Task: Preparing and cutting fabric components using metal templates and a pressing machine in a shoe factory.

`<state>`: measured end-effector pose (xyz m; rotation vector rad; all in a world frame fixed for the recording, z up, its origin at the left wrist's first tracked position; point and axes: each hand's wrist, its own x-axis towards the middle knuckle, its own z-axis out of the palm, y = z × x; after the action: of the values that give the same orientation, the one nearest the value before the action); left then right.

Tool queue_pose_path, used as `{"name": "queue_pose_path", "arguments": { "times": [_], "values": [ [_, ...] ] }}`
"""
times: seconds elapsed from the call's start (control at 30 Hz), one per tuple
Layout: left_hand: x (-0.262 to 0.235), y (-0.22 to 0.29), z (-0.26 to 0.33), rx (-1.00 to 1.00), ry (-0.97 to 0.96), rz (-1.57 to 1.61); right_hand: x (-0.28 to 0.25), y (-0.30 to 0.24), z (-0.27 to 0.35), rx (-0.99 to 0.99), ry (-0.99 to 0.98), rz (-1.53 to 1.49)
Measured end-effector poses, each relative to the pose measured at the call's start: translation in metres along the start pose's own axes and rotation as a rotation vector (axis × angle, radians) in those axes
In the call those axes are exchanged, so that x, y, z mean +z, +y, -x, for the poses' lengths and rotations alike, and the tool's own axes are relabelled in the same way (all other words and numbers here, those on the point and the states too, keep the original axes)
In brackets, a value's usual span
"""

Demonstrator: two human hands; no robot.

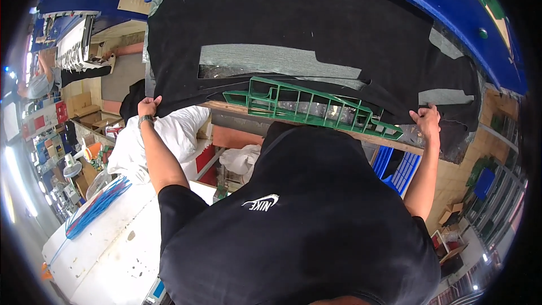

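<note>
One black cloth spreads between and beyond the left hand and right hand, which, well apart, pinch its near edge.

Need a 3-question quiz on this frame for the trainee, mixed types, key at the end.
1. Multiple choice. What does the left grip pinch?
A) a fan
B) the black cloth
C) a cardboard box

2. True or false. Going left to right in the picture, the green frame lies between the left grip and the right grip.

3. Short answer. Which grip is nearer the blue crate?

Key: 1. B; 2. true; 3. the right grip.
</note>
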<state>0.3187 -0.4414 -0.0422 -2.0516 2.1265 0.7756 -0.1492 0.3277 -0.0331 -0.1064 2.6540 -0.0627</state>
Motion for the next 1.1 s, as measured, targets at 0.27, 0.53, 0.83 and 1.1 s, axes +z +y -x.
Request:
{"name": "queue_pose_path", "arguments": {
  "times": [0.27,0.53,0.83,1.1],
  "values": [
    [0.014,-0.016,-0.003,0.23,0.105,-0.004,-0.016,0.019,0.008,-0.081,-0.121,0.062],
    [0.027,0.002,-0.002,0.458,0.259,-0.33,-0.044,0.074,-0.014,-0.073,0.118,-0.519],
    [0.1,0.26,0.233,0.792,-0.266,0.048,-0.083,0.271,-0.156,0.396,0.5,-0.292],
    [0.244,0.392,0.431,1.569,-0.614,-0.177,-0.086,0.324,-0.265,0.4,0.501,-0.14]
  ]
}}
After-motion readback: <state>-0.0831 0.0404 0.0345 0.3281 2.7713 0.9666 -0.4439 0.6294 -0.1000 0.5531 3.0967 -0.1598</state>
